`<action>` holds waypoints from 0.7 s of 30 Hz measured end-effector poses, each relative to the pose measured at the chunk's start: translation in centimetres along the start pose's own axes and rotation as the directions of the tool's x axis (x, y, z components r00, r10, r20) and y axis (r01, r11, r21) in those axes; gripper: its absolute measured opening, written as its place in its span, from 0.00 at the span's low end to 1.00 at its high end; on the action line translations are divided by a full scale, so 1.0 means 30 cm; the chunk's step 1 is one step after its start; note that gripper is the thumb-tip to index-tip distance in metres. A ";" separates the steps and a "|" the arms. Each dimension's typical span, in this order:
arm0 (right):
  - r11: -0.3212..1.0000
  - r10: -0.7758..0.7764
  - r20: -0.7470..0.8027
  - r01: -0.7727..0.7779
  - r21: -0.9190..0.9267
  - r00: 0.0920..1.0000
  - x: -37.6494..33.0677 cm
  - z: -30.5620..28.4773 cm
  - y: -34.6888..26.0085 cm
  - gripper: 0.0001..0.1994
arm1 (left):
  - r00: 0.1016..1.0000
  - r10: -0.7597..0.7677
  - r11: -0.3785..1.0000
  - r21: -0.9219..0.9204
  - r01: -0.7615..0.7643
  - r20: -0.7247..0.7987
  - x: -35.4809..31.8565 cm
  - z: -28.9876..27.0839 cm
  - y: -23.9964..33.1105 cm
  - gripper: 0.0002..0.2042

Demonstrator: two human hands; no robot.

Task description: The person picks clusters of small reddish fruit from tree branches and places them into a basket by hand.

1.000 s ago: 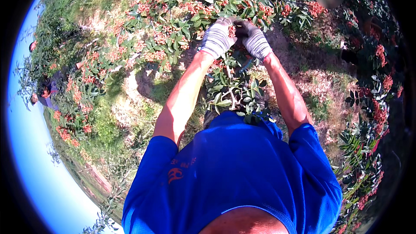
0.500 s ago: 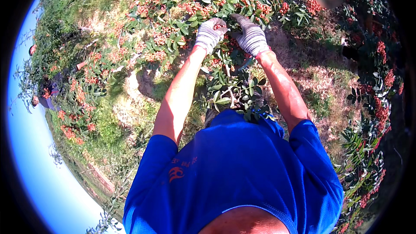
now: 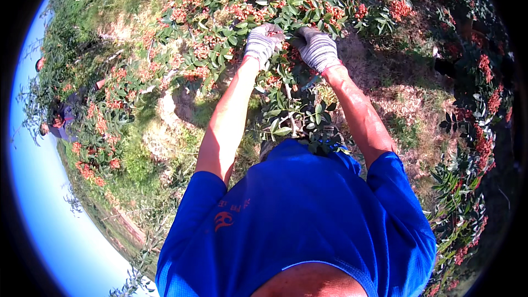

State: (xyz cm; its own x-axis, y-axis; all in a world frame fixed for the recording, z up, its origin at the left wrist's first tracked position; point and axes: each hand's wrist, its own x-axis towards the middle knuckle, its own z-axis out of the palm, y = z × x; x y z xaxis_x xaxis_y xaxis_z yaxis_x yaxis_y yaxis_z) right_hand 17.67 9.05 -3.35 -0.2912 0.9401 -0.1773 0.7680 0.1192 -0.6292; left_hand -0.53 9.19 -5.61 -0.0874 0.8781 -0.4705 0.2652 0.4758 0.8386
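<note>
Drawn apart since a second ago are the left hand (image 3: 263, 42) and the right hand (image 3: 319, 50), both striped-gloved, at the upper centre of the frame. The left fingers are curled and the right ones bent inward; whether anything is clamped by either cannot be told. Red berry clusters (image 3: 242, 11) are borne among green leaves (image 3: 281, 131) around both hands, across the upper middle. At lower centre, a blue shirt (image 3: 308, 203) is seen.

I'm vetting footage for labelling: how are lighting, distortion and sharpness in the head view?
Head view: strong sun brightens the left forearm; far-right foliage lies in shade; fisheye distortion curves the strip of sky; fine detail at left hand and right hand is unclear.
</note>
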 end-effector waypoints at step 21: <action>0.983 -0.156 0.022 0.157 -0.092 0.988 0.044 0.017 0.012 0.12 | 0.988 0.078 0.987 0.132 -0.096 0.135 -0.018 -0.008 0.039 0.10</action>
State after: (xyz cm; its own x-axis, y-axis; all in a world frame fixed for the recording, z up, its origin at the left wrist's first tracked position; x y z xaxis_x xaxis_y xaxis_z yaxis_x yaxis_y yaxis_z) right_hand 17.28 10.16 -4.21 -0.4195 0.9029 -0.0935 0.7617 0.2942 -0.5773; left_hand -0.42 9.28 -4.31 0.0644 0.8976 -0.4361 0.3969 0.3779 0.8365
